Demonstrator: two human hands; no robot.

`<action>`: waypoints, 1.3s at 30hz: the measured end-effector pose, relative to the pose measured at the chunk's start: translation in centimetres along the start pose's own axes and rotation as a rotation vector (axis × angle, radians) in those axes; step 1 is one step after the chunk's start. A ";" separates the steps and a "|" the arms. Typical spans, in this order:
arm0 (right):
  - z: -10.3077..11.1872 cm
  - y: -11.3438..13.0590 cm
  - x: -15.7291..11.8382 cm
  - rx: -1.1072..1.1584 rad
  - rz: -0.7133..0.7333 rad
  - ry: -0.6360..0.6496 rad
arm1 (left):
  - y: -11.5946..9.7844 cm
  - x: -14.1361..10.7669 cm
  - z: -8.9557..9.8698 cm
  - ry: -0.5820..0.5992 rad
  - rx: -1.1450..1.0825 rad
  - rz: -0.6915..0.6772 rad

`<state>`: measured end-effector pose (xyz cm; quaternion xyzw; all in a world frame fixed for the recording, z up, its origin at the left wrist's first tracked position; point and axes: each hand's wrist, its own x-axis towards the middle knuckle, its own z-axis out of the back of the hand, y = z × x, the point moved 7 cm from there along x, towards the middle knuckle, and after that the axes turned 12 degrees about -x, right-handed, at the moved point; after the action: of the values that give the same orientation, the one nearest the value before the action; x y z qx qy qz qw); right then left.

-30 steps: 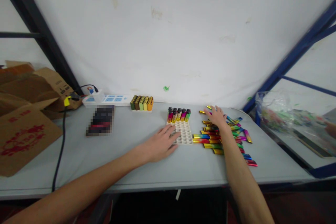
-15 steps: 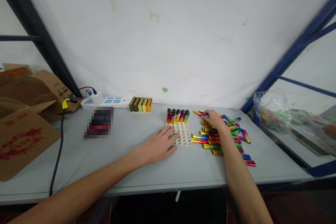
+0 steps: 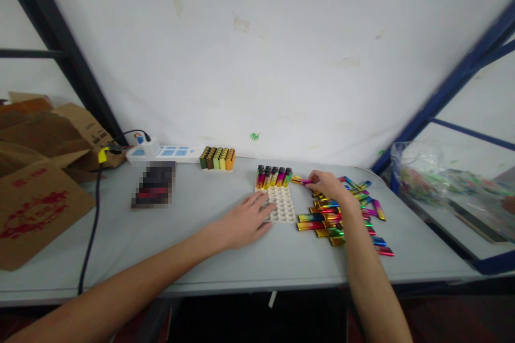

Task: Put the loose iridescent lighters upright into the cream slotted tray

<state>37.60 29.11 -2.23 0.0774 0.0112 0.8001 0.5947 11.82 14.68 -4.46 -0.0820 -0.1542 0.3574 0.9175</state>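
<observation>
A white tray with rows of holes [image 3: 285, 204] lies on the grey table. Dark-topped lighters [image 3: 274, 177] in pink, yellow and green stand in its far rows. My left hand [image 3: 248, 221] rests with fingers spread over the tray's left edge, holding nothing. To the right, my right hand [image 3: 324, 183] pinches the end of a pink and yellow metallic piece [image 3: 301, 180] at the top left of a pile. That pile of shiny coloured metallic pieces [image 3: 317, 224] lies partly under my right forearm.
A block of upright lighters [image 3: 218, 159] stands near the wall, beside a white power strip [image 3: 173, 153]. Farther left are a blurred dark object [image 3: 154, 186], a black cable [image 3: 96, 220] and cardboard boxes [image 3: 44, 203]. A clear plastic bag [image 3: 420, 174] is at right.
My right hand has shifted slightly left, and the pink and yellow piece has moved toward the tray with it. Some nearby pieces of the pile have shifted. My left hand stays on the tray.
</observation>
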 end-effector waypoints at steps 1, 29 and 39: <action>0.4 0.2 -0.2 0.026 0.009 -0.034 | 0.0 0.0 0.0 -0.004 0.001 0.000; 2.7 9.7 -1.7 0.441 0.269 -0.406 | 0.2 -0.1 -0.2 -0.054 -0.013 -0.018; 2.6 11.5 -1.9 0.390 0.479 -0.426 | 0.1 0.0 -0.2 -0.037 0.005 -0.005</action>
<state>27.58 23.73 1.40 0.3542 0.0211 0.8654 0.3537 11.80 14.77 -4.65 -0.0726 -0.1706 0.3568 0.9156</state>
